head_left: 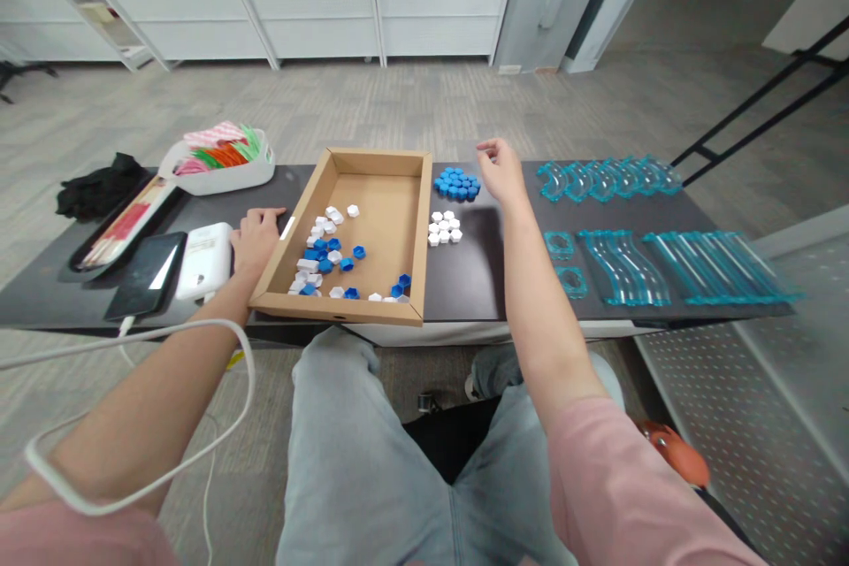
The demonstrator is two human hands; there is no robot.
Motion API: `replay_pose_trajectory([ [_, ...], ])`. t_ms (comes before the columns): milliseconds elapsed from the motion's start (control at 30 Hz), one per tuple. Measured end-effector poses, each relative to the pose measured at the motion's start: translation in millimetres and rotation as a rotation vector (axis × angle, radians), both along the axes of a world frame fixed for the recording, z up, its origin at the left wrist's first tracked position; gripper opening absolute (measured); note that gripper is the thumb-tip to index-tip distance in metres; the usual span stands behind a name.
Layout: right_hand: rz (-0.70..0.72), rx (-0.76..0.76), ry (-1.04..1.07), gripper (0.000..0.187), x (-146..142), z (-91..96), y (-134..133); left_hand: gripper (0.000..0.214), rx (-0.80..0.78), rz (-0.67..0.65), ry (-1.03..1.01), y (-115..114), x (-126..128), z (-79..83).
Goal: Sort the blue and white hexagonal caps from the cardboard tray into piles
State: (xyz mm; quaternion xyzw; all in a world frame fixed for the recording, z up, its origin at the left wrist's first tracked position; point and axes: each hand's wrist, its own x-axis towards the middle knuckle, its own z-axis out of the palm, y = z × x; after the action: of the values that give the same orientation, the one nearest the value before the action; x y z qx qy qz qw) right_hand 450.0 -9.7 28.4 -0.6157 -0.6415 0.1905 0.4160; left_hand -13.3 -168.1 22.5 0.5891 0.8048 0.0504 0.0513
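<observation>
A shallow cardboard box [375, 309] holds loose white and blue hexagonal pieces, mostly toward its left and near sides. My left hand [256, 239] rests against the outside of its left wall, fingers stretched out, nothing seen in it. To the right of the box, blue hexagonal pieces [457, 184] sit packed together in rows. Nearer me is a smaller group of white hexagonal pieces [444, 228]. Just right of the blue group, my right hand [501, 170] is over the table, fingers loosely bent and apart; no piece shows in it.
Clear teal-edged plastic track pieces [623, 267] lie in groups on the right of the dark table [470, 283]. At left are a white basket [229, 177] of colourful items, a black tray [99, 261], a phone [149, 274] and a white device [205, 261]. A white cable [248, 371] crosses my left forearm.
</observation>
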Motion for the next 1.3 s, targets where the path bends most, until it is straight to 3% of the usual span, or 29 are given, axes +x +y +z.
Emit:
replay_pose_trajectory([
  [100, 0.289, 0.099, 0.082, 0.026, -30.6, 15.5, -14.6, 0.061, -0.005, -0.004, -0.014, 0.5, -1.5, 0.3],
  [233, 0.692, 0.185, 0.161, 0.030, -79.4, 34.1, -50.3, 0.060, 0.003, -0.007, -0.023, 0.8, -3.0, -0.7],
  [400, 1.108, 0.137, -0.148, 0.022, -136.5, 28.0, -96.6, 0.058, 0.031, -0.003, -0.016, 0.5, -1.5, -2.8],
  [567, 1.119, 0.065, -0.517, 0.023, -168.8, 9.5, -118.3, 0.061, 0.051, 0.027, 0.027, 1.8, 0.4, -5.4],
  [733, 1.155, 0.072, -0.367, 0.025, -165.3, 12.9, -111.0, 0.062, 0.057, 0.023, 0.025, 2.4, -1.3, -5.3],
  [833, 1.102, 0.139, -0.172, 0.040, -148.8, 21.6, -93.6, 0.062, 0.028, 0.004, -0.007, 1.4, -2.3, -2.9],
  [933, 0.937, 0.184, -0.038, 0.041, -124.1, 26.5, -66.3, 0.063, 0.011, -0.008, -0.020, 0.0, -1.4, -0.9],
  [1133, 0.403, 0.152, 0.078, 0.034, -62.5, 17.7, -15.0, 0.063, 0.016, -0.007, -0.013, -1.2, 1.7, -0.1],
  [1233, 0.136, 0.095, 0.015, 0.029, -34.2, 11.1, -5.8, 0.062, 0.015, -0.003, -0.017, -0.6, 1.5, 0.3],
  [1300, 0.041, 0.047, -0.022, 0.029, -20.2, 6.7, -3.9, 0.063, 0.011, 0.000, -0.017, -0.2, 1.2, 0.6],
])
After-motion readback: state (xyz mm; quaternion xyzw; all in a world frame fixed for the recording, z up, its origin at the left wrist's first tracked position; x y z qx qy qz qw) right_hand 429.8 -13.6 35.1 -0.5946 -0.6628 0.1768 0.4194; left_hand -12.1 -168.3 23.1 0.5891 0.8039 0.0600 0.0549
